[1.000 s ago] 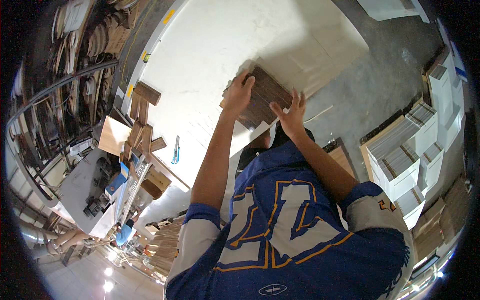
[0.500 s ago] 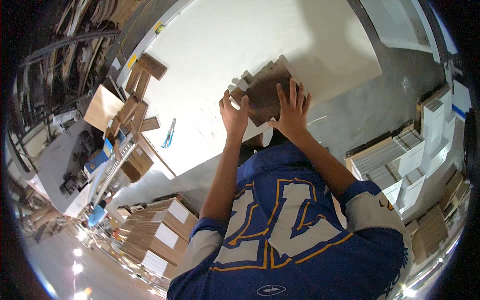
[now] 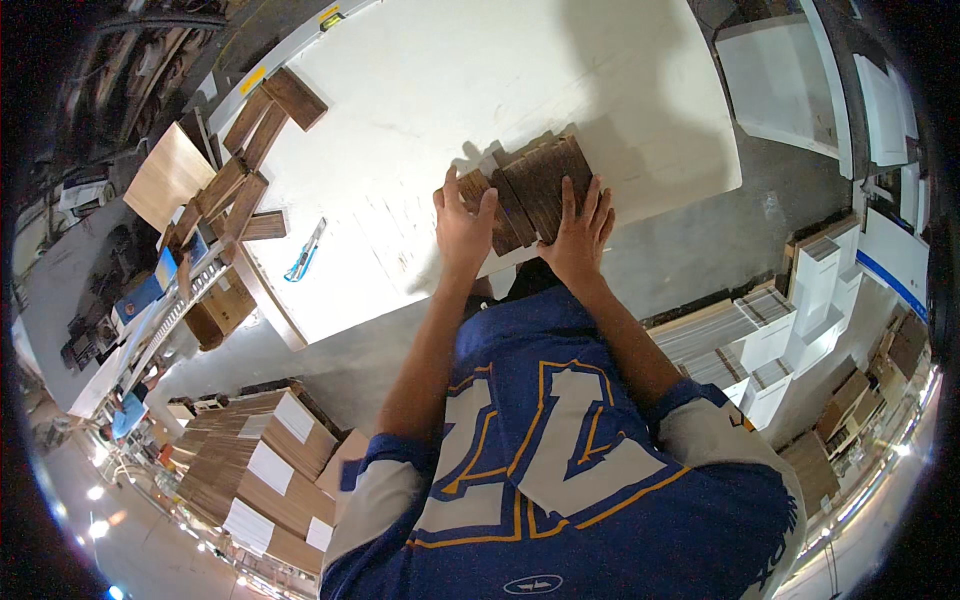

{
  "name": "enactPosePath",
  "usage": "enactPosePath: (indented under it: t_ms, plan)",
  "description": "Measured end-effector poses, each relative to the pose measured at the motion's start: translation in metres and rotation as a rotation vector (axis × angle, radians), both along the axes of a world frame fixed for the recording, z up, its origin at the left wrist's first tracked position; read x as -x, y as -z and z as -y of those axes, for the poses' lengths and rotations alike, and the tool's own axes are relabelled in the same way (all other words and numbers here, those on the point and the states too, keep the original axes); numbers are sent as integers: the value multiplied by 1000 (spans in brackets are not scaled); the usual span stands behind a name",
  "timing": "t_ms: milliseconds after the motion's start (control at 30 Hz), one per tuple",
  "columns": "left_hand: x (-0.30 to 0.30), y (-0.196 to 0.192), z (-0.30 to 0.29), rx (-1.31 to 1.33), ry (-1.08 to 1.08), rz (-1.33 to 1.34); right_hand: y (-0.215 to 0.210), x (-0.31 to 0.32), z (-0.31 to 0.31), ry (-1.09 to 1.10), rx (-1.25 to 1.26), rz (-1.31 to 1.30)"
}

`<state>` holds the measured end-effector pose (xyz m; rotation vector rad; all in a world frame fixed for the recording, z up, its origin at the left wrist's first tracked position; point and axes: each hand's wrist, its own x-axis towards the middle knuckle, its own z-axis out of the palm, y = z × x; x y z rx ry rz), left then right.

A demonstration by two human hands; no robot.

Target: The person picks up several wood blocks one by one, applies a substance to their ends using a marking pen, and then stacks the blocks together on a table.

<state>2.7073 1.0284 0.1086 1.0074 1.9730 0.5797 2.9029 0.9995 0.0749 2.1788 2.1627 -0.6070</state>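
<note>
Dark brown wooden pieces (image 3: 548,182) lie close together on a white tabletop (image 3: 400,110) near its front edge. A narrow dark gap runs between a smaller group at the left and a wider one at the right. My left hand (image 3: 463,228) is curled about the left end, thumb on the near side of the fingers. My right hand (image 3: 578,235) grips the near right corner, fingers over the right part and thumb at the front edge. The undersides of the pieces are hidden. A blue utility knife (image 3: 305,250) lies on the table, left of my left hand.
More brown wood pieces (image 3: 245,205) lie jumbled along the table's left edge, beside a light wooden board (image 3: 172,178). A spirit level (image 3: 290,50) runs along the far left edge. Stacked panels stand on the floor at the lower left (image 3: 270,450) and right (image 3: 720,345).
The gap between the two groups of wood pieces now shows clearly. My right hand's fingers have drawn closer together on the right part. The whole view has shifted slightly.
</note>
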Motion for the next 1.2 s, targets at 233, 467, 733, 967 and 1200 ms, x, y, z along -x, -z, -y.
enactPosePath:
  t_ms: [233,467,733,967,1200]
  plan:
    - [19,6,25,-21,29,-30,-6,7,-9,105,60,-37]
    - [5,-5,30,-53,113,135,0,-3,-14,64,97,21]
    - [-60,-3,5,-84,39,493,-5,-73,-57,26,337,-383]
    - [-111,21,-45,20,-263,688,-5,-119,-76,480,757,-1497]
    - [-157,28,-52,116,-88,1029,15,-136,-60,367,646,-1407]
